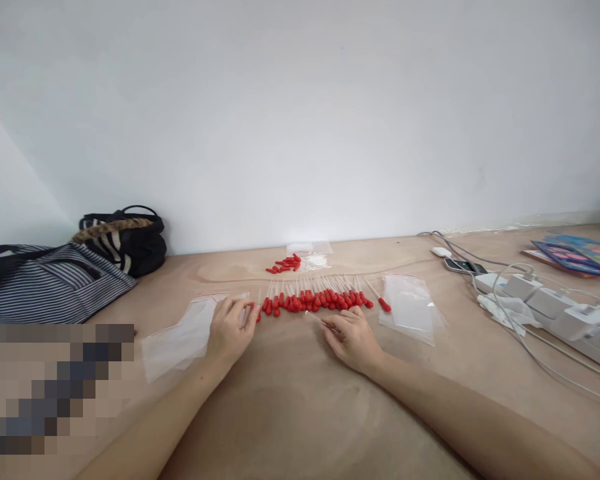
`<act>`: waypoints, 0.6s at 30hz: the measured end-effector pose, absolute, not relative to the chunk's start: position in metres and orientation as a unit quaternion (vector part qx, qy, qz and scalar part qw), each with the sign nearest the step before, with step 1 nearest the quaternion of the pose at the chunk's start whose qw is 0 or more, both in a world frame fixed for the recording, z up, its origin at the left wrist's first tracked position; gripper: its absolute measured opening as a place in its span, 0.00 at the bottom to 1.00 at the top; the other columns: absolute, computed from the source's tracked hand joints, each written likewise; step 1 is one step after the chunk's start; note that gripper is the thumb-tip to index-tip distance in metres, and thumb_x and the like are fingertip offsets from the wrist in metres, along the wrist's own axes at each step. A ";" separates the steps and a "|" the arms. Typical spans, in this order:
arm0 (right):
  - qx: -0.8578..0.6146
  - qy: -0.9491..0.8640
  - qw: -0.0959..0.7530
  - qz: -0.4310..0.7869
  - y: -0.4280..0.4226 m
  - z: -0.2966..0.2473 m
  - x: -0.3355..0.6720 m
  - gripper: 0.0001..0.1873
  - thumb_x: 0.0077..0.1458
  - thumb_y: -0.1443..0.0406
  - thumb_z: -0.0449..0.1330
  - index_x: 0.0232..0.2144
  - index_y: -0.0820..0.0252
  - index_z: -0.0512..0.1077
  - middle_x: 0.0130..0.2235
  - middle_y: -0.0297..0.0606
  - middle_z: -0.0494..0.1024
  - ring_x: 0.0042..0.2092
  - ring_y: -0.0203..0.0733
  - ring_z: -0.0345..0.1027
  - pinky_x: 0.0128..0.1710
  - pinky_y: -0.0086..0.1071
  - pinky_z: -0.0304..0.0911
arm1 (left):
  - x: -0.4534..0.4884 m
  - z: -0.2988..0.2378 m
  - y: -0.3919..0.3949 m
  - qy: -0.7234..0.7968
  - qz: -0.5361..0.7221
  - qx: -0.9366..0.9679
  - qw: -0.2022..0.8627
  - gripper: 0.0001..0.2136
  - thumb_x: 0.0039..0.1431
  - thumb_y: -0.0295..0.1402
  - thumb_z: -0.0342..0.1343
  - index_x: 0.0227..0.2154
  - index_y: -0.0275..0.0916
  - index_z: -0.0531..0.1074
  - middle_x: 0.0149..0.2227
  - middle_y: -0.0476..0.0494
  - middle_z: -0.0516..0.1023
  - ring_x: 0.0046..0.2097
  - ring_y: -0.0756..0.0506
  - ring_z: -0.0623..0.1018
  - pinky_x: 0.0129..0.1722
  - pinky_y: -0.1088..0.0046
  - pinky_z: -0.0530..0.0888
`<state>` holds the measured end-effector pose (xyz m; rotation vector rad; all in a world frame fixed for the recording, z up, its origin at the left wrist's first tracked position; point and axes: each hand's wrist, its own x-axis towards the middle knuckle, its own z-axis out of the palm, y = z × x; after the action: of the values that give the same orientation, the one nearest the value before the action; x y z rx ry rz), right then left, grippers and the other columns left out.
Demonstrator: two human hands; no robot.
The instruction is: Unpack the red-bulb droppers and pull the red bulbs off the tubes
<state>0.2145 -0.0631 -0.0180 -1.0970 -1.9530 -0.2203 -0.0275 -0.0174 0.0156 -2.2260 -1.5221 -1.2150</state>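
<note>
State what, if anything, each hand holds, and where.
Right hand: at least one clear tube, by the near end. Left hand: beside a red bulb; whether held, unclear.

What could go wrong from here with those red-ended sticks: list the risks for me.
The left hand and right hand are close to the row of red-ended sticks, so a brush might scatter it.
The thin clear stem or stems pinched in the right hand could slip or bend.
The plastic bags lie against the left hand in view and might get dragged along.
</note>
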 end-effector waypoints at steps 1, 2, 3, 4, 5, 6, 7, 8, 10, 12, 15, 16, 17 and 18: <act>-0.434 -0.777 0.446 -0.097 -0.064 -0.017 0.213 0.09 0.54 0.68 0.50 0.30 0.61 0.71 0.20 0.32 0.70 0.24 0.32 0.59 0.32 0.31 0.47 | -0.020 0.017 -0.024 -0.495 -0.413 -0.763 0.050 0.10 0.53 0.37 0.48 0.25 0.38 0.72 0.27 0.43 0.73 0.33 0.45 0.72 0.37 0.70 0.68; -0.427 -0.771 0.460 -0.108 -0.065 -0.016 0.211 0.09 0.53 0.68 0.51 0.29 0.61 0.71 0.20 0.32 0.70 0.24 0.32 0.58 0.32 0.31 0.47 | -0.011 0.019 -0.031 -0.487 -0.405 -0.774 -0.014 0.11 0.53 0.37 0.49 0.24 0.38 0.72 0.25 0.46 0.73 0.30 0.46 0.72 0.33 0.72 0.69; -0.421 -0.766 0.471 -0.121 -0.066 -0.015 0.210 0.08 0.53 0.68 0.51 0.29 0.61 0.71 0.19 0.31 0.70 0.24 0.32 0.58 0.32 0.31 0.46 | -0.001 0.019 -0.038 -0.485 -0.390 -0.777 -0.090 0.11 0.54 0.38 0.49 0.24 0.38 0.72 0.24 0.47 0.73 0.27 0.48 0.72 0.29 0.73 0.69; -0.415 -0.761 0.479 -0.136 -0.067 -0.014 0.208 0.08 0.53 0.68 0.52 0.29 0.61 0.71 0.19 0.31 0.70 0.24 0.32 0.58 0.32 0.32 0.46 | 0.009 0.019 -0.044 -0.479 -0.375 -0.775 -0.172 0.11 0.53 0.38 0.49 0.25 0.38 0.73 0.24 0.48 0.75 0.26 0.48 0.72 0.27 0.74 0.69; -0.410 -0.758 0.483 -0.151 -0.068 -0.013 0.207 0.07 0.52 0.68 0.52 0.29 0.61 0.71 0.19 0.31 0.71 0.24 0.32 0.58 0.32 0.32 0.45 | 0.018 0.019 -0.049 -0.471 -0.369 -0.762 -0.250 0.11 0.53 0.39 0.50 0.26 0.38 0.74 0.26 0.48 0.76 0.28 0.48 0.74 0.28 0.74 0.69; -0.406 -0.758 0.484 -0.164 -0.069 -0.012 0.206 0.07 0.52 0.68 0.53 0.29 0.60 0.71 0.20 0.31 0.71 0.24 0.31 0.58 0.32 0.32 0.45 | 0.027 0.017 -0.054 -0.462 -0.367 -0.740 -0.322 0.11 0.53 0.39 0.51 0.27 0.38 0.74 0.27 0.47 0.77 0.29 0.47 0.74 0.29 0.74 0.70; -0.401 -0.760 0.481 -0.173 -0.070 -0.011 0.205 0.06 0.52 0.68 0.53 0.29 0.60 0.71 0.20 0.31 0.72 0.24 0.31 0.58 0.32 0.33 0.45 | 0.036 0.016 -0.057 -0.455 -0.372 -0.713 -0.383 0.12 0.52 0.40 0.51 0.28 0.37 0.74 0.28 0.47 0.77 0.31 0.47 0.75 0.30 0.74 0.71; -0.397 -0.763 0.477 -0.180 -0.071 -0.011 0.204 0.06 0.53 0.68 0.53 0.30 0.60 0.71 0.20 0.31 0.72 0.24 0.32 0.58 0.32 0.33 0.45 | 0.043 0.015 -0.060 -0.449 -0.382 -0.682 -0.433 0.13 0.51 0.41 0.52 0.28 0.36 0.74 0.29 0.46 0.77 0.32 0.46 0.75 0.31 0.73 0.71; -0.389 -0.776 0.460 -0.186 -0.073 -0.010 0.204 0.08 0.53 0.69 0.52 0.34 0.60 0.70 0.21 0.31 0.73 0.25 0.32 0.59 0.32 0.33 0.45 | 0.056 0.013 -0.064 -0.440 -0.409 -0.621 -0.504 0.14 0.49 0.43 0.54 0.27 0.35 0.72 0.29 0.44 0.77 0.32 0.46 0.75 0.32 0.72 0.72; -0.381 -0.794 0.436 -0.184 -0.074 -0.009 0.204 0.11 0.53 0.69 0.51 0.39 0.61 0.69 0.24 0.32 0.74 0.27 0.33 0.60 0.32 0.34 0.45 | 0.061 0.015 -0.062 -0.434 -0.441 -0.572 -0.538 0.15 0.48 0.44 0.55 0.26 0.35 0.70 0.28 0.44 0.77 0.32 0.47 0.76 0.32 0.72 0.72; -0.375 -0.815 0.410 -0.164 -0.074 -0.009 0.204 0.14 0.51 0.67 0.52 0.42 0.62 0.67 0.29 0.35 0.75 0.31 0.35 0.61 0.34 0.35 0.47 | 0.048 0.029 -0.045 -0.459 -0.470 -0.556 -0.509 0.16 0.47 0.47 0.53 0.25 0.36 0.67 0.27 0.45 0.76 0.30 0.48 0.76 0.32 0.71 0.73; -0.376 -0.817 0.407 -0.156 -0.074 -0.009 0.205 0.15 0.51 0.66 0.53 0.42 0.62 0.67 0.31 0.36 0.75 0.31 0.36 0.62 0.35 0.35 0.47 | 0.038 0.036 -0.035 -0.483 -0.460 -0.574 -0.475 0.16 0.46 0.47 0.53 0.24 0.36 0.66 0.26 0.46 0.75 0.29 0.48 0.76 0.32 0.71 0.74; -0.380 -0.817 0.406 -0.150 -0.074 -0.009 0.205 0.15 0.50 0.66 0.53 0.42 0.62 0.66 0.31 0.36 0.75 0.32 0.36 0.62 0.36 0.35 0.48 | 0.026 0.043 -0.024 -0.523 -0.425 -0.602 -0.427 0.16 0.46 0.46 0.53 0.24 0.36 0.66 0.25 0.47 0.75 0.27 0.49 0.76 0.31 0.72 0.74; -0.384 -0.816 0.406 -0.144 -0.074 -0.010 0.206 0.14 0.50 0.65 0.53 0.41 0.62 0.66 0.31 0.37 0.75 0.32 0.36 0.62 0.36 0.36 0.48 | 0.012 0.049 -0.013 -0.573 -0.385 -0.625 -0.364 0.15 0.45 0.45 0.53 0.24 0.36 0.67 0.23 0.49 0.74 0.25 0.49 0.75 0.29 0.73 0.73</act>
<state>0.2058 -0.0736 -0.0096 -0.9690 -2.0588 -0.3642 0.0116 -0.0132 0.0488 -2.6080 -2.3920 -1.6092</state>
